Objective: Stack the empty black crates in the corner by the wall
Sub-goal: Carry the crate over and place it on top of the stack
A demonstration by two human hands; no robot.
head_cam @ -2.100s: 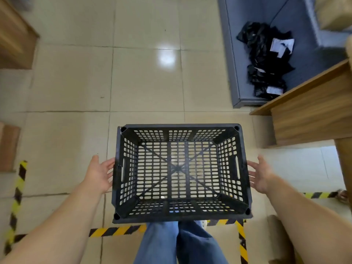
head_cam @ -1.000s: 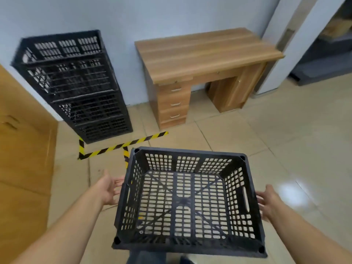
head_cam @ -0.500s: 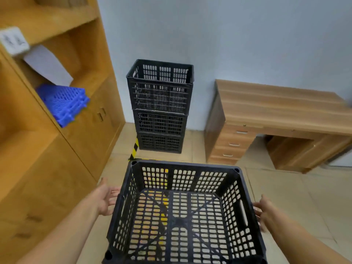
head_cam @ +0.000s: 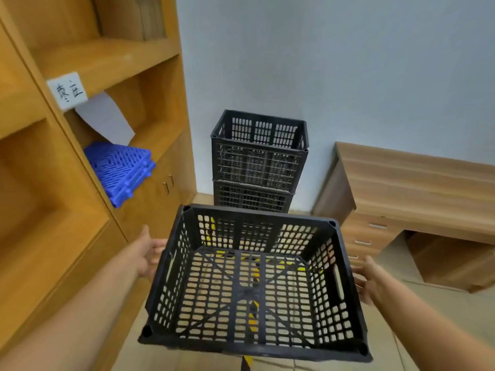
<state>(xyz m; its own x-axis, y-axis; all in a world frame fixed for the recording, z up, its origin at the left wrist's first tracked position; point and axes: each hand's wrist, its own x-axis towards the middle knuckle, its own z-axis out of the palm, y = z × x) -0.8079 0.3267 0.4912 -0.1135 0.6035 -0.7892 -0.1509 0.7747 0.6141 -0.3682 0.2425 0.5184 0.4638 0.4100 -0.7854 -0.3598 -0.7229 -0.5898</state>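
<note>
The wooden shelving unit [head_cam: 80, 183] on the left and the desk [head_cam: 417, 183] on the right now frame the floor corner, where the stack of black crates [head_cam: 258, 162] stands against the wall, nearer than a moment ago. The carried black crate [head_cam: 251, 285], empty, hangs level before it. The left hand [head_cam: 148, 254] and right hand [head_cam: 371, 282] press its sides, fingers straight. Lifting onto the stack looks next.

A white paper label [head_cam: 67, 90] on the wooden shelf unit [head_cam: 112, 60] bears handwritten characters; not legible.
</note>
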